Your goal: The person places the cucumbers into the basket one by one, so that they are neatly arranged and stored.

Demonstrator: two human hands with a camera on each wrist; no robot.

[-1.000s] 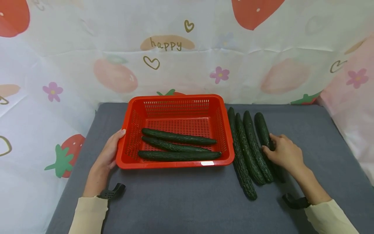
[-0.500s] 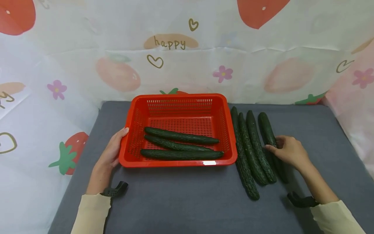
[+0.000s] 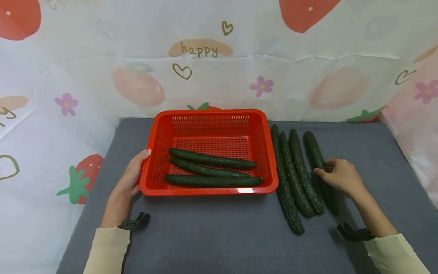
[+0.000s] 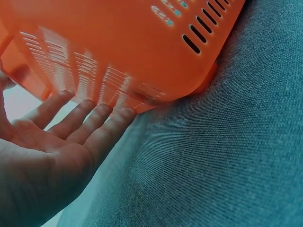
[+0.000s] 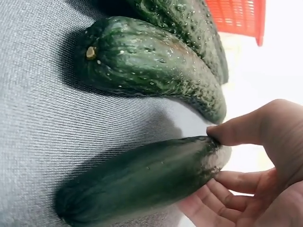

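My left hand point(image 3: 128, 177) holds the left rim of a red plastic basket point(image 3: 202, 192), thumb at the rim. In the left wrist view the fingertips touch the basket's slotted side wall point(image 4: 118, 38). Three dark green cucumbers point(image 3: 212, 182) lie crosswise in the basket. At the right, my right hand point(image 3: 342, 177) grips the rightmost cucumber point(image 3: 313, 148) around its middle, thumb on the near-left side and fingers on the other. The right wrist view shows that smooth cucumber point(image 5: 142, 179) between thumb and fingers, its lower end close over the cloth.
Three more cucumbers point(image 3: 291, 171) lie lengthwise side by side between the basket and the right hand, the leftmost close against the basket's right side. Grey cloth point(image 3: 205, 236) covers the table. A printed fabric backdrop point(image 3: 212, 83) hangs along the back edge.
My right hand has shifted slightly right with the rightmost cucumber, widening its gap from its neighbour. The left hand stays on the basket; the head view has moved a little.
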